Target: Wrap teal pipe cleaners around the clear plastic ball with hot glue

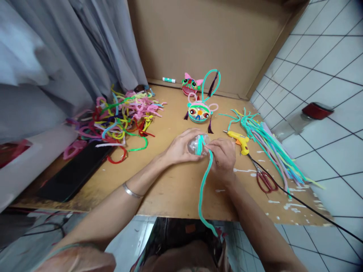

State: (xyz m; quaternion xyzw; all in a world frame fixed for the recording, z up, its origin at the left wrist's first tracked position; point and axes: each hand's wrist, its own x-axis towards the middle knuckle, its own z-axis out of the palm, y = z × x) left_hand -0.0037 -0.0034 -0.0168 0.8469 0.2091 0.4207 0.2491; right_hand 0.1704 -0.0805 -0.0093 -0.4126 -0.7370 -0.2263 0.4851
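Pipe cleaner (204,177) w/ glue gun (239,141) beside.

glue gun (239,141) beside scissors (265,180)

We count: 2 finished pipe-cleaner faces (199,112) (190,85), 1 glue gun (239,141), 1 pair of scissors (265,179), 1 marker (169,79), 1 clear ball (196,145), 2 heaps of pipe cleaners (119,119) (269,145); strand count unreadable.

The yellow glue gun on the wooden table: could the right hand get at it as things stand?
Probably yes. The yellow glue gun lies just beyond the right hand with bare table between them, but that hand is pinching the teal pipe cleaner and would have to let go first.
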